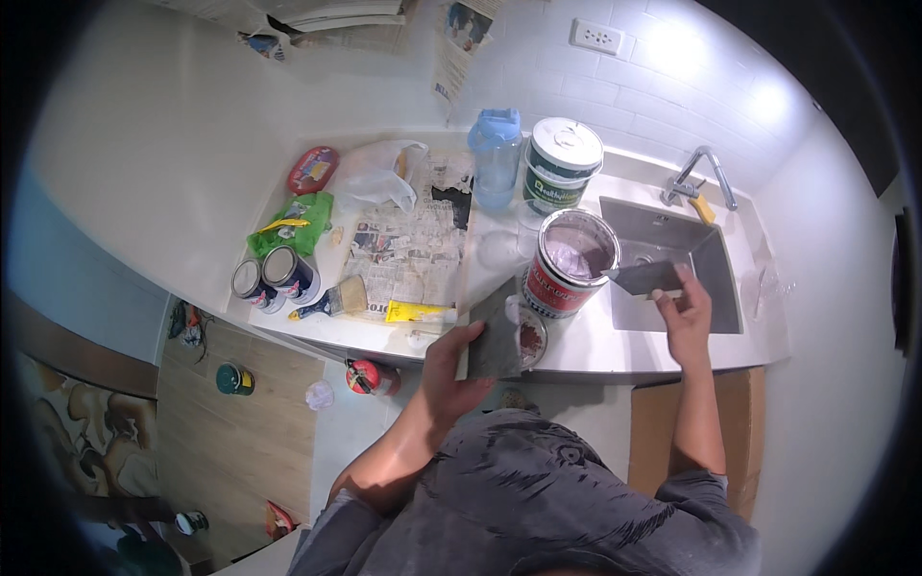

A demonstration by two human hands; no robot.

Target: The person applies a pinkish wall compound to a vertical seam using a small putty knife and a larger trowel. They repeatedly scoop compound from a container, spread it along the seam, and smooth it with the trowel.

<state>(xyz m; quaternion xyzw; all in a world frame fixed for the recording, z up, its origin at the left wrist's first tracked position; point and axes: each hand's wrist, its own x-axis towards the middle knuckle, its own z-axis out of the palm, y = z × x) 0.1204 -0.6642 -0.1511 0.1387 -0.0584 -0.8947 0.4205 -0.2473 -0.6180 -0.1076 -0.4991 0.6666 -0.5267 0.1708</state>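
Beside the sink (687,245), open can (555,292) with pinkish paste (573,257)
Left hand (449,370) grips grey plate (495,341); right hand (688,312) pinches dark blade (647,279).

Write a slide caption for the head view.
Left hand holding a flat grey plate, right hand a dark flat blade, beside an open can of pinkish paste near the sink.

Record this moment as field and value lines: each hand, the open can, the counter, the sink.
Left hand: holds a flat gray plate
Right hand: holds a dark flat scraper, tip by the can's rim; contact unclear
Open can: pinkish paste inside
Behind can: white-lidded tub, blue bottle
Counter, left part: newspaper, brush, two small cans
Sink: right of can, with faucet
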